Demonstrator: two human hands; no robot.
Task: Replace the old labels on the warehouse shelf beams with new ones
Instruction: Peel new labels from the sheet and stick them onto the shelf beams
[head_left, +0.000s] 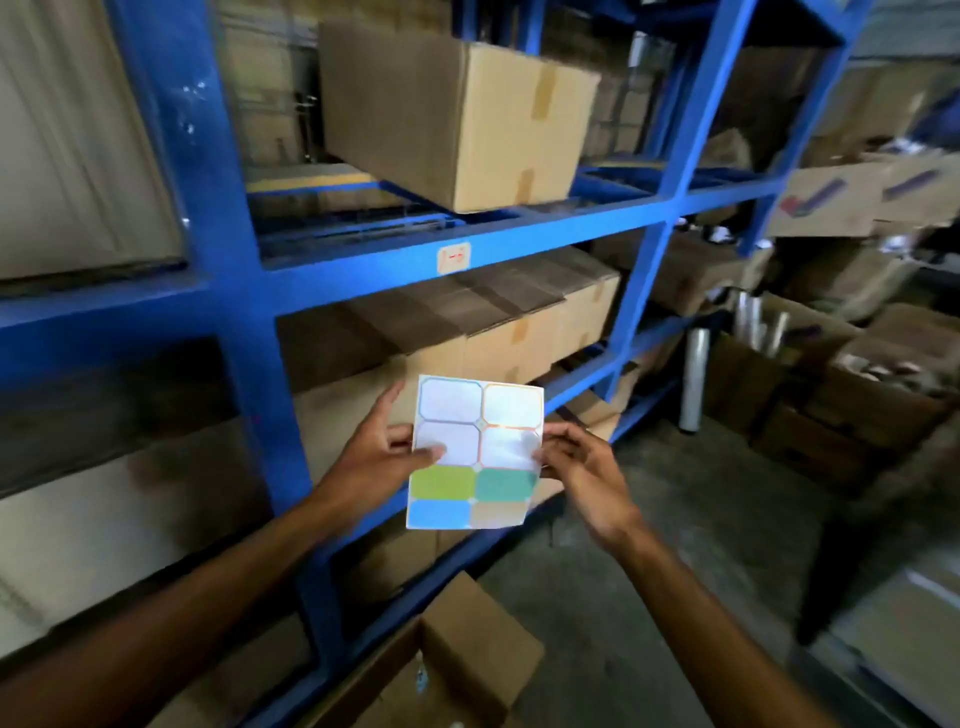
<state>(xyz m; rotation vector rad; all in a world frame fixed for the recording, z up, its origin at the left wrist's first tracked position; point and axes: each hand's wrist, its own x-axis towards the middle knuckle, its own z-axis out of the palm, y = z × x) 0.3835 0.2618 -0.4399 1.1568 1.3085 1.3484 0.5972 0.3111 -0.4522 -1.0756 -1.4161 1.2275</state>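
Observation:
A sheet of blank labels (475, 452) is held up in front of the blue shelving, with several white labels on top and green, teal, blue and tan ones below. My left hand (379, 452) grips its left edge, thumb lying across a white label. My right hand (576, 467) pinches the right edge. Above, on the blue shelf beam (545, 239), sticks a small pale label (454, 257) with red writing.
Cardboard boxes (457, 119) fill the shelves above and below the beam. A blue upright (234, 291) stands left of my hands. An open box (467, 654) lies on the floor below. More boxes and rolls of film (696, 379) crowd the right side.

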